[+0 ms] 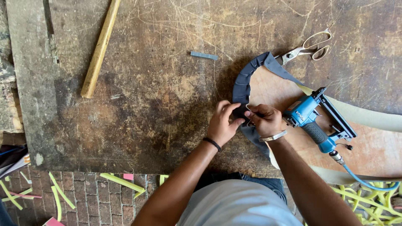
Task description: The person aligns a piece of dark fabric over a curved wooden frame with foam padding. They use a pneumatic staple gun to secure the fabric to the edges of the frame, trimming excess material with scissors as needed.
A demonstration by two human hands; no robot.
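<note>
Both my hands, left hand (222, 123) and right hand (264, 120), pinched the grey fabric (243, 90) on the wooden panel's (272, 90) curved edge; I judged a slack pleat could slip, and the stapler (316, 121) lay close.

- Grey fabric (243, 90): a pleated strip wrapped along the curved edge of the wooden panel, running from near the scissors down toward the workbench's front edge; both hands pinch it at the panel's left side.
- Wooden panel (272, 94): flat, reddish-brown, rounded outline, lying on the workbench's right half, reaching past its front edge.
</note>
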